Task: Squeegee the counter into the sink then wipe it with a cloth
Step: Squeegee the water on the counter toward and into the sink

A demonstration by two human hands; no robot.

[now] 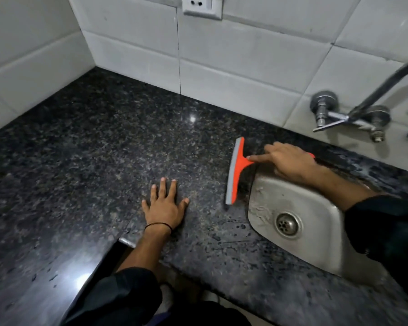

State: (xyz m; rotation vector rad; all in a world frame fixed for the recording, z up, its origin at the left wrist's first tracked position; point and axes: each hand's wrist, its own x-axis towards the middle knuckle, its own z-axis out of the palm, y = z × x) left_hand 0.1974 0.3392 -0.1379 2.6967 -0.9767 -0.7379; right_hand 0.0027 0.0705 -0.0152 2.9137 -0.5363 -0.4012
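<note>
Orange plastic marks the squeegee (235,170), right of centre in the frame, its grey blade on the dark granite bench (92,147) just beside the steel sink (316,231). Our right hand (290,162) grips its handle, fingers (259,157) wrapped round with the forefinger stretched along the neck, probably to press the blade flat. Our left hand (164,205) lies palm down lower centre, digits splayed wide, holding nothing, likely bracing us. No cloth shows.
</note>
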